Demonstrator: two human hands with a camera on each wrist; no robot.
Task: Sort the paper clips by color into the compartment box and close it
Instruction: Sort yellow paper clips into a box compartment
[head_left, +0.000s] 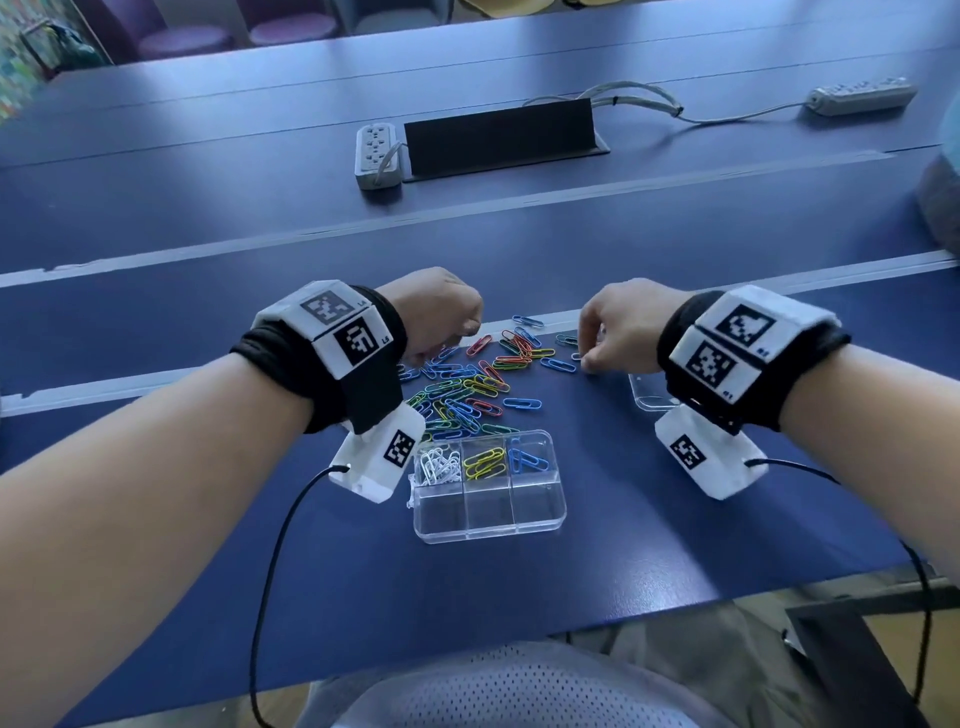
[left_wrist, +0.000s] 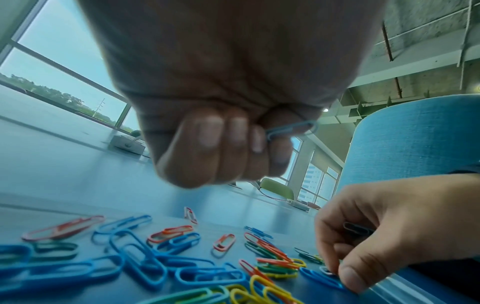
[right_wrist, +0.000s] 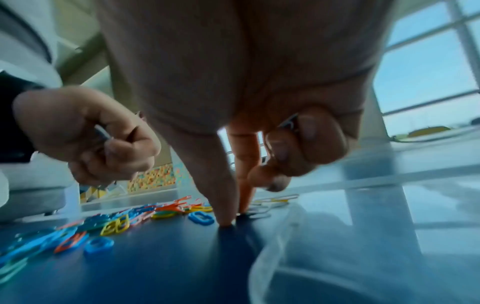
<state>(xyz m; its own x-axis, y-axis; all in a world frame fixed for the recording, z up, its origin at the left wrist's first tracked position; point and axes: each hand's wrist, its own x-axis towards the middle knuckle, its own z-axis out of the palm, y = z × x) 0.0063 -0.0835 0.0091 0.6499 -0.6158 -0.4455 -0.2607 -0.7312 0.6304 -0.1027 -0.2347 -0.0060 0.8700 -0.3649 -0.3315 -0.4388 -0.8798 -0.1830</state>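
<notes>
Coloured paper clips (head_left: 470, 387) lie between both hands.

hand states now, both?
Left hand: curled, holding a blue paper clip.
Right hand: holding a dark clip, thumb and forefinger down at the table.

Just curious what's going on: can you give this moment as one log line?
left hand: holds blue paper clip | right hand: pinching at pile | compartment box: open, white/yellow/blue filled

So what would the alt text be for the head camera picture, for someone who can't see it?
Two hands, left hand and right hand, pick at a heap of coloured paper clips on a blue table. Nearer sits a clear open compartment box holding white, yellow and blue clips in separate sections.
</notes>
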